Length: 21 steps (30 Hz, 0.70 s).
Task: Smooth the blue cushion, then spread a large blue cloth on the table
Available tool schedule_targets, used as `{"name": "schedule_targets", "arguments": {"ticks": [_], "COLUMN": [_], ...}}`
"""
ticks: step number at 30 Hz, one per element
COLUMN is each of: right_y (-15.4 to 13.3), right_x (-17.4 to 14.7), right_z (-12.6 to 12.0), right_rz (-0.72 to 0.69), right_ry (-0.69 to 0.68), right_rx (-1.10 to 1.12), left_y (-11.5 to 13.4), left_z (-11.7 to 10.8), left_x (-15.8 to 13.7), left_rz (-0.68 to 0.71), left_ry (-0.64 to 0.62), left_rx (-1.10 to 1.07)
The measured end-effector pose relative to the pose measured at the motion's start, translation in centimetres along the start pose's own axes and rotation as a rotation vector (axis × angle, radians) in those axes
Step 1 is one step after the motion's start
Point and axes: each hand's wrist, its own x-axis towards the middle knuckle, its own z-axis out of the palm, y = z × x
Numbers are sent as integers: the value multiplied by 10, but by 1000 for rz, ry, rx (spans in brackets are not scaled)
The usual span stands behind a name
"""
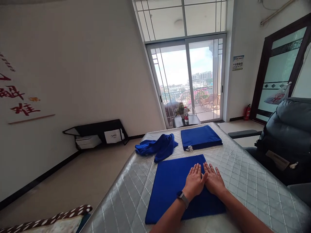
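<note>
Bare forearms (171,216) closest; left hand (194,184), wearing a dark-faced watch with a grey band (184,198), and right hand (214,182) both open, palms down, gripping nothing, over a flat royal-blue fabric rectangle (167,187) on the worktop under a shiny silver diamond-quilted cover (239,171). I'd call it partway: a squared-up rectangular stack of blue cloth (201,136) sits just beyond, looking done, while the piece under the hands is laid smooth, layers can't tell. Left to deal with, I'd judge: a crumpled soft blue cloth (162,145) beside the stack, neither spread nor squared.
</note>
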Motion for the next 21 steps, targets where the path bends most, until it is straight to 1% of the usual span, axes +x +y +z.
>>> {"name": "schedule_targets", "arguments": {"ticks": [2,4,6,10,13,16,21], "right_y": [0,0,0,1,2,2,1], "right_x": [1,2,3,4,5,6,6], "right_z": [0,-1,0,4,7,9,7], "right_rz": [25,38,41,37,29,32,37], "right_ry": [3,6,14,27,29,31,21], "right_rx": [17,38,48,58,65,52,41], "left_y": [-8,-26,-52,-113,-146,-160,-160], "left_z": [0,-5,-12,-28,-34,-33,-31], "left_x": [-1,-11,-28,-70,-97,-108,-108], "left_rz": [-46,-104,-177,-329,-411,-450,-439], "left_ry": [-4,-8,-20,-40,-38,-30,6], "left_rx": [8,39,78,126,131,123,127]}}
